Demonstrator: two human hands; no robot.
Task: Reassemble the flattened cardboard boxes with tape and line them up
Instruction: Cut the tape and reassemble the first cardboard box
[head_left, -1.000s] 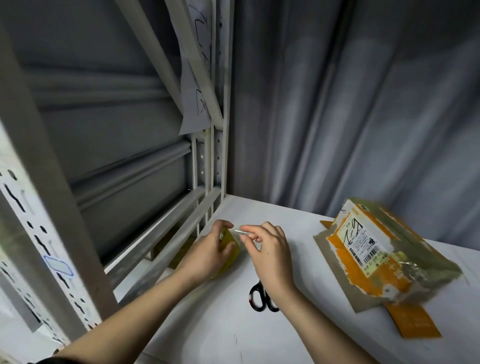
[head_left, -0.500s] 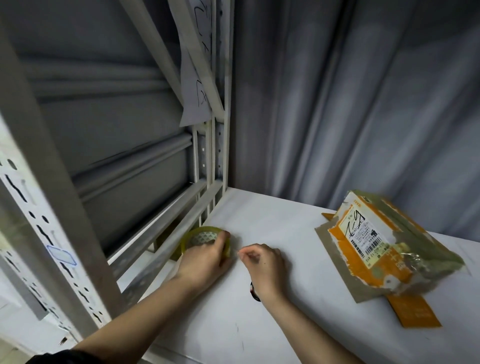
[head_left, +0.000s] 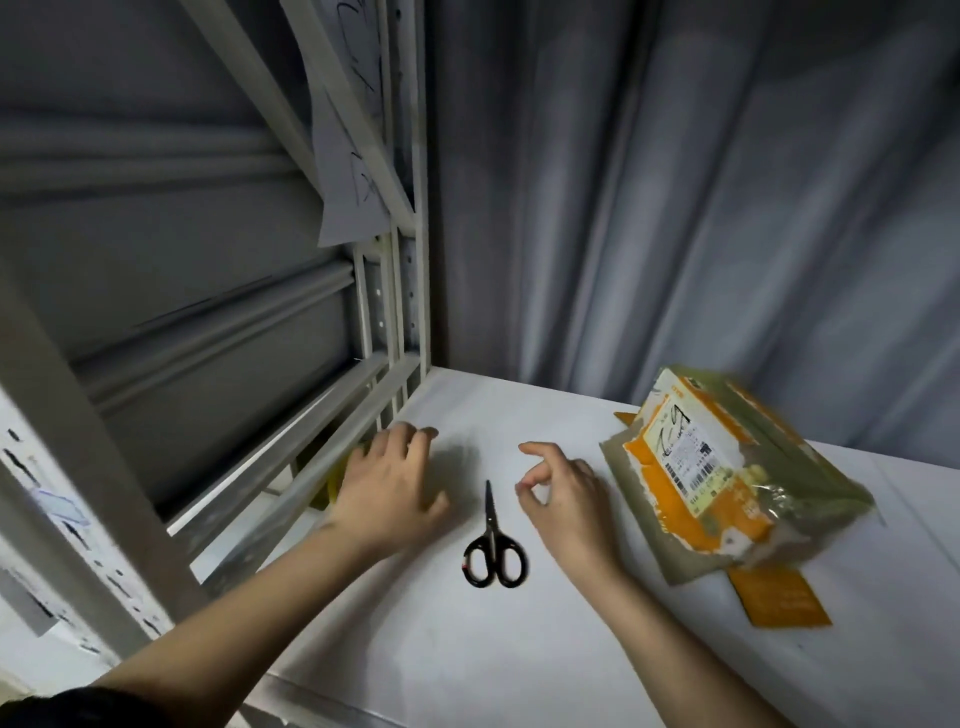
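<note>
While grey pleated curtain (head_left: 701, 208) fills the back and a white metal shelving frame (head_left: 400, 260) rises at the left, the white flat tabletop (head_left: 467, 649) spreads below both arms. On its right side lies the flattened orange-and-brown cardboard box (head_left: 727, 483), crumpled, partly wrapped in clear tape, with a white printed shipping label (head_left: 680, 452) facing up. The left hand (head_left: 389, 488) rests palm down at the table's left edge, fingers spread and fairly straight; a yellow object (head_left: 335, 480) peeks from beneath it, too hidden to identify, and I cannot tell whether the hand grips it. The right hand (head_left: 563, 493) hovers near the box, fingers loosely curled, thumb and forefinger close together, nothing visible between them. Between the hands lie small black-handled scissors (head_left: 491, 545), closed, blades pointing away.
</note>
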